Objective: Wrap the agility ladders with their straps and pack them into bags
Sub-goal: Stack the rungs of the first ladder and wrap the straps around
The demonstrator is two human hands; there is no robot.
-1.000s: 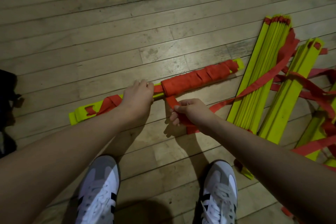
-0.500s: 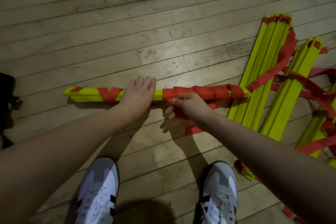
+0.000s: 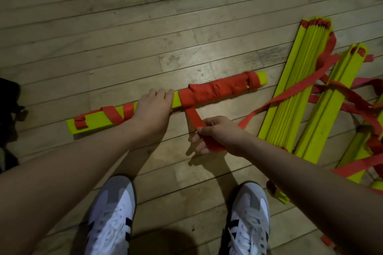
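While the left hand (image 3: pixel 153 109) grips the bundled ladder (image 3: pixel 165 102) lying on the wooden floor (image 3: pixel 145 27), the right hand (image 3: pixel 217 134) pinches the red strap (image 3: pixel 192 118) just below it. Judgement: the strap should stay taut, each turn overlapping the wound section, the bundle held steady. No bag can be identified. No legible writing or branding is visible.
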